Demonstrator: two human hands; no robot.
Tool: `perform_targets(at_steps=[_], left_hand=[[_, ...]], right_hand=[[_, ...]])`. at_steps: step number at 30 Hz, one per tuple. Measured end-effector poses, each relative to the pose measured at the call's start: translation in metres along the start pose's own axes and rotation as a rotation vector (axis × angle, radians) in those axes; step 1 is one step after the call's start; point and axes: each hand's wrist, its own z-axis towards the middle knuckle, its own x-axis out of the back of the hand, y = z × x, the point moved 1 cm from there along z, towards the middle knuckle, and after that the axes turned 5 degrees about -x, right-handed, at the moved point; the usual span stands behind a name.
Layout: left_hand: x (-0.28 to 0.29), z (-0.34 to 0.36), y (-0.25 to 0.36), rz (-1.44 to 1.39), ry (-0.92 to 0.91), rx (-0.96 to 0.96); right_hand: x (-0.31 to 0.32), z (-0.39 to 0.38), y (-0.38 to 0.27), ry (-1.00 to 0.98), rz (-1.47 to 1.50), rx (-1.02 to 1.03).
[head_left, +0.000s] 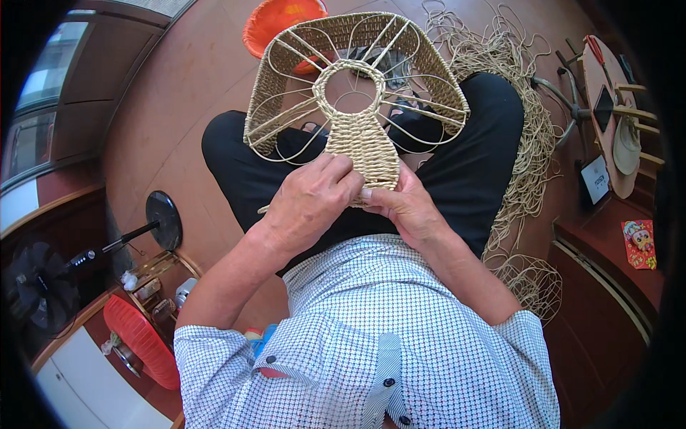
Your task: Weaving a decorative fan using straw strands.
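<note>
Across my lap rests a half-woven straw-coloured basket [436, 84] on a bent wire frame, its wide woven wall facing away from me. A cord-wrapped ring [319, 79] sits in its middle, with wire loops spreading out to the wall. From the ring a flared woven panel [359, 143] comes toward me. My left hand [314, 196] is closed at the panel's near left edge, fingertips pinched together; a short cord end [264, 209] pokes out beside it. My right hand [411, 207] grips the panel's near right corner, thumb on top. What the left fingertips pinch is hidden.
Loose cord [525, 150] lies heaped along my right leg. An orange basin [279, 25] stands on the floor ahead. At the left are a black fan [43, 282] and a red basin [139, 343]. A round tabletop [607, 121] with a cap [627, 146] is at the right.
</note>
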Motion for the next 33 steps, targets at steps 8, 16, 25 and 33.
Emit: perform_targets(at_steps=[8, 16, 25, 33], left_hand=[[0.008, 0.015, 0.009, 0.138, -0.135, -0.096], [0.005, 0.011, 0.003, 0.048, -0.156, -0.04], [0.004, 0.002, 0.003, -0.371, 0.081, 0.131], [0.03, 0.019, 0.023, -1.694, 0.428, 0.374]], right_hand=[[0.0, -0.005, -0.018, -0.05, -0.024, -0.057], [-0.001, -0.008, -0.014, -0.03, -0.053, -0.04], [-0.004, -0.009, -0.01, 0.012, -0.129, 0.095], [-0.009, -0.013, -0.011, 0.04, -0.029, 0.064]])
